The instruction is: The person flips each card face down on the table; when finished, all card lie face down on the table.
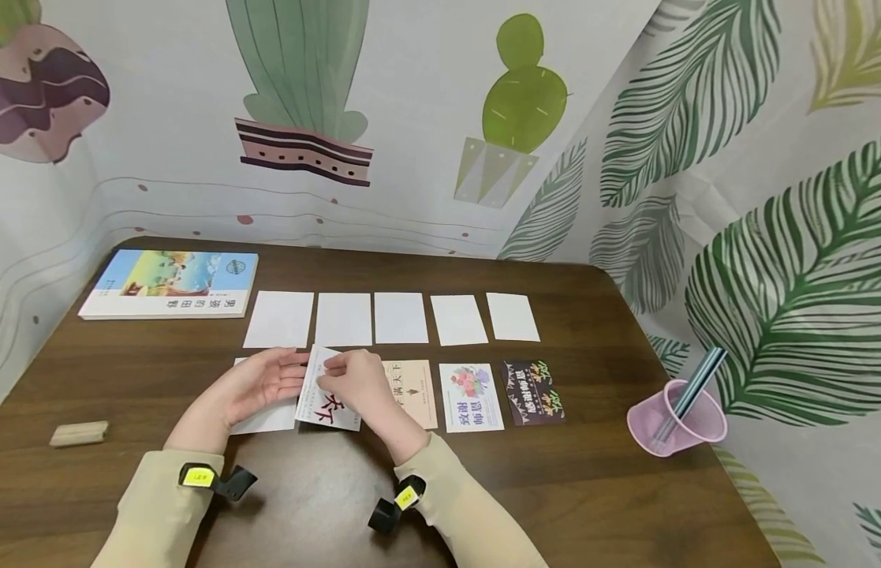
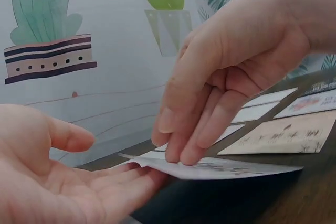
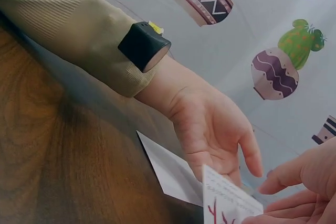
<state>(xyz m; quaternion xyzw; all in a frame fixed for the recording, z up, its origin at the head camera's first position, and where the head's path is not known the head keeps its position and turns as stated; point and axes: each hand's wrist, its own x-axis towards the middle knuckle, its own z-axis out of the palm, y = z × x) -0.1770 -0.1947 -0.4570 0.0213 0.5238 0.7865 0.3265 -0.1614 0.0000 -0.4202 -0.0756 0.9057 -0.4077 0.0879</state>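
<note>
The right hand (image 1: 358,384) pinches a white card with red characters (image 1: 330,394), lifted above the dark wooden bench (image 1: 589,473) beside the open-palmed left hand (image 1: 259,383); three printed cards (image 1: 472,397) lie placed, one white-side-up.

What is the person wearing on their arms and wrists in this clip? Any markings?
Both arms are in long, pale beige ribbed sleeves that end at the wrist. Each wrist carries a small black box on a black strap: the left wrist unit and the right wrist unit, each with a yellow label whose print is too small to read. The left hand and right hand are bare, without gloves.
</note>
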